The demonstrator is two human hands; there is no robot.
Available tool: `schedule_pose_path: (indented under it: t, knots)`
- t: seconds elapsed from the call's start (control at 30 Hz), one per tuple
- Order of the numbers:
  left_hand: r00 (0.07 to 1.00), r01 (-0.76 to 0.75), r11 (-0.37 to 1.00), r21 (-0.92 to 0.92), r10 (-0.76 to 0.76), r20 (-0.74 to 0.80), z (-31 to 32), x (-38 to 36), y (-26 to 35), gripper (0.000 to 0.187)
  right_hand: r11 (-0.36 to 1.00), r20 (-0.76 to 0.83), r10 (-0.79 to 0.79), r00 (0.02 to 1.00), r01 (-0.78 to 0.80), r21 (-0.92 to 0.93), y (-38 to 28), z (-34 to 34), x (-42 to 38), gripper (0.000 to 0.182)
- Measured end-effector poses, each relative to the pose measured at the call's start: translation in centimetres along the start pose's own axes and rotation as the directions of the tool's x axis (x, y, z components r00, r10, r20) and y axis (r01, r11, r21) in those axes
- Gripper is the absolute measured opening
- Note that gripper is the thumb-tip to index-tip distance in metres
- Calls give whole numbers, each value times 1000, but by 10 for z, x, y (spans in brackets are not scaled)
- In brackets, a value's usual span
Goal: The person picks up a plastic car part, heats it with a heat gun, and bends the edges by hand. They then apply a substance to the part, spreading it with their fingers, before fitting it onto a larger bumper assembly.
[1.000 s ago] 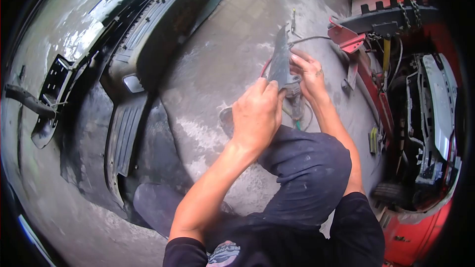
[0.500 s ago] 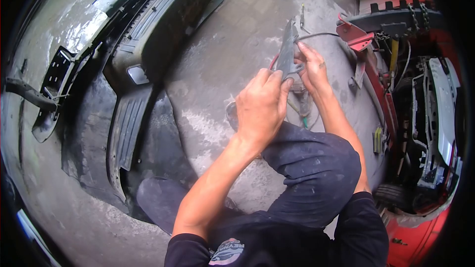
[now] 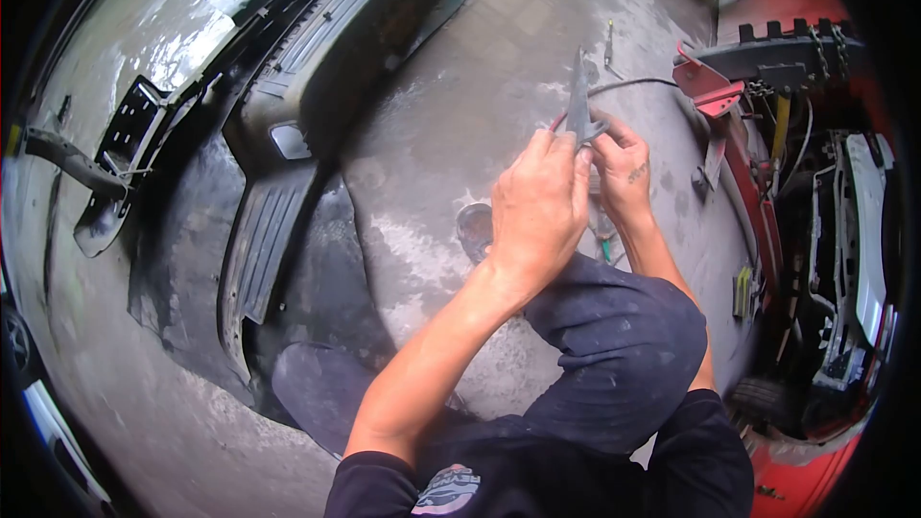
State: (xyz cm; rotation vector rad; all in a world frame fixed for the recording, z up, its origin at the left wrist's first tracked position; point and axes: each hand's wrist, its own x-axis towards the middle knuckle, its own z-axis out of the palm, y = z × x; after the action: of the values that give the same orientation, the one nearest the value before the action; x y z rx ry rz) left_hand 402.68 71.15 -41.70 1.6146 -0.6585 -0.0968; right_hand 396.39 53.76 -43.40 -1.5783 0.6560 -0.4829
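The narrow, dark grey, blade-shaped piece (image 3: pixel 578 101) was found upright in the view, its long axis close to the 12-to-6 o'clock line, with the pointed end at 12. Its lower end lay at the left hand (image 3: pixel 537 206), whose thumb and fingers were closed narrowly on it; from that pinch the free length pointed to 12 o'clock. The right hand (image 3: pixel 625 168) lay at about 5 o'clock from the piece, fingertips curled in beside a dark curved loop (image 3: pixel 599 127) on its right side; how firmly they gripped could not be told. The left hand was judged the nearer to the lower end, the right to the loop. A thin rod with a yellowish tip (image 3: pixel 609 46) lay at 1 o'clock on the grey concrete floor (image 3: pixel 460 86), and a red steel bracket (image 3: pixel 708 88) stood near 3 o'clock. A long, black, ribbed bumper-like panel (image 3: pixel 360 48) lay between 9 and 10 o'clock. On writing: the printed emblem (image 3: pixel 448 491) on the black shirt carried lettering that appeared to begin "REY"; the remainder was not legible. A small dark marking on the right hand could not be read. No brand or label was readable on the piece.
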Motion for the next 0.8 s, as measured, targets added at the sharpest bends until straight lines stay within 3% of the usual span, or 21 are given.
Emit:
schedule_pose_path:
  t: [0.07, 0.23, 0.47, 0.53, 0.67, 0.8]
  knots:
    - [1000, -15, 1000, 0, 15, -10, 0, -1, 0, 18, 1000, -27, -5, 1000, 5, -11, 1, -3, 0, 43]
    - [997, -71, 997, 42, 72, -14, 1, -2, 2, 18, 988, -8, -10, 1000, 11, 155, 6, -13, 10, 45]
    - [995, -91, 995, 43, 89, 47, 0, -8, 6, 19, 989, -101, 14, 995, 1, 150, 17, -40, 39, 47]
    - [995, -93, 994, 57, 90, 46, -3, -15, 4, 21, 999, -95, -10, 995, 5, -47, 30, -48, 47, 47]
    - [993, -100, 992, 70, 96, 65, -10, -25, -8, 25, 978, 7, -135, 991, 134, -162, 52, -68, 65, 48]
    - [989, -110, 992, 61, 103, 102, -17, -37, -24, 30, 876, 76, -170, 982, 186, -445, 67, -78, 82, 47]
